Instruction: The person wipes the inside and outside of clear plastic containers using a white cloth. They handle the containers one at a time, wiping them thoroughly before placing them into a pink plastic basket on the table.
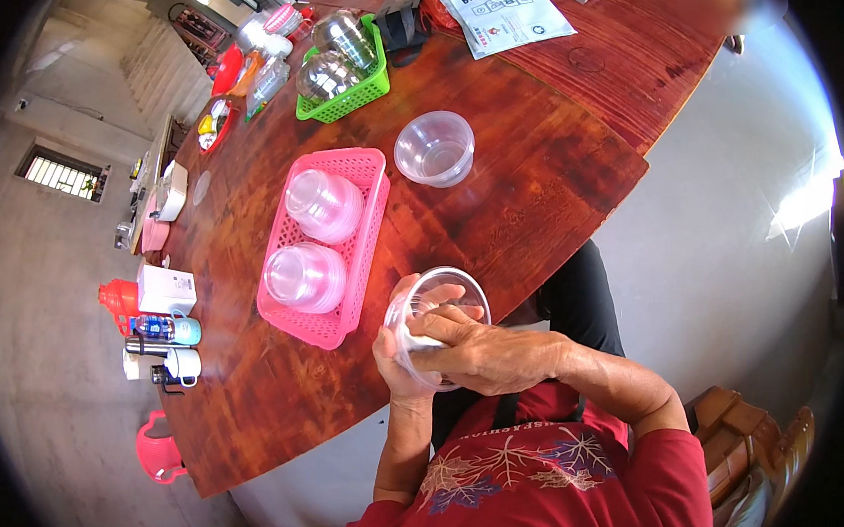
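Note:
Just over the table's near edge, my left hand [397,370] holds a clear plastic bowl [473,291] from its left side and underneath. The bowl is tilted, its mouth facing my right hand. My right hand [487,357] reaches into the bowl, fingers bent and pressed to the inner wall. Under those fingers shows a small white wad [425,341], cloth or tissue, mostly hidden. Beyond my hands, a second clear bowl [434,150] stands by itself on the table. Left of it, a pink basket [368,181] holds two stacks of upside-down clear bowls [323,204].
Farther back on the wooden table [529,136] are a green basket [344,102] with clear containers and a white package [501,15]. Mugs and bottles [167,345] and a white box [167,290] line the left edge. A pink stool [159,449] stands below it.

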The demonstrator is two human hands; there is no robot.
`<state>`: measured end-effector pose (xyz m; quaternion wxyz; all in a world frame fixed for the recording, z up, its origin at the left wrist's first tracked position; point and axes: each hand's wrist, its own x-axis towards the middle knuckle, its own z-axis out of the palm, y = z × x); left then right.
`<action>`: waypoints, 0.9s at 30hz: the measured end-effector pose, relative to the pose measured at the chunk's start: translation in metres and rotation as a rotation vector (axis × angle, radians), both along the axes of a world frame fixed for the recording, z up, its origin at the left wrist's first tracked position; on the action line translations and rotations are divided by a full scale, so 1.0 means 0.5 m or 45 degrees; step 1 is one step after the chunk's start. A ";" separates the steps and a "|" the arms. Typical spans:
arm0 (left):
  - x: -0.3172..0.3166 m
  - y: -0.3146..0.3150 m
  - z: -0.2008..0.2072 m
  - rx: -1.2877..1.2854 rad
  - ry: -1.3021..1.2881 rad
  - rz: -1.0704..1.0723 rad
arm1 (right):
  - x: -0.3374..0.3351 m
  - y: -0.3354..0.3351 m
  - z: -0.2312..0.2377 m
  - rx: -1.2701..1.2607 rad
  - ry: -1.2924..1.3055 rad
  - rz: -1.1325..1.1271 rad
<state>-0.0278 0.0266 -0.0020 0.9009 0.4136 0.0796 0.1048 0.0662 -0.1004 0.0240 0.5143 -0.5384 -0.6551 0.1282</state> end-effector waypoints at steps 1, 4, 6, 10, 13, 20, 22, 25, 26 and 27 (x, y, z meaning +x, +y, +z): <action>0.000 0.002 -0.003 0.039 -0.018 -0.012 | 0.005 -0.005 0.006 0.042 0.020 0.045; 0.002 -0.005 0.007 0.116 -0.038 -0.076 | 0.027 -0.038 0.010 -0.072 0.088 0.161; 0.004 -0.014 0.019 -0.006 0.044 -0.010 | 0.033 -0.049 0.013 -0.056 0.045 0.140; -0.018 -0.010 -0.006 0.032 0.161 0.148 | 0.000 -0.028 0.018 0.036 -0.184 -0.550; -0.011 -0.017 -0.005 -0.955 0.024 0.081 | -0.006 -0.010 0.028 0.026 -0.513 -0.659; -0.005 -0.006 -0.001 -0.100 0.120 -0.001 | -0.007 -0.014 -0.005 -0.306 -0.368 -0.356; -0.004 -0.003 -0.007 -0.059 0.088 -0.032 | -0.005 -0.011 -0.008 -0.202 -0.296 -0.235; -0.001 0.002 -0.005 -0.117 -0.014 -0.124 | -0.014 0.004 -0.015 0.099 -0.140 -0.190; 0.000 0.005 -0.003 -0.157 -0.053 -0.160 | -0.022 0.010 -0.010 0.147 -0.058 -0.235; 0.001 0.006 -0.002 -0.197 -0.093 -0.196 | -0.028 0.015 -0.006 0.194 0.025 -0.280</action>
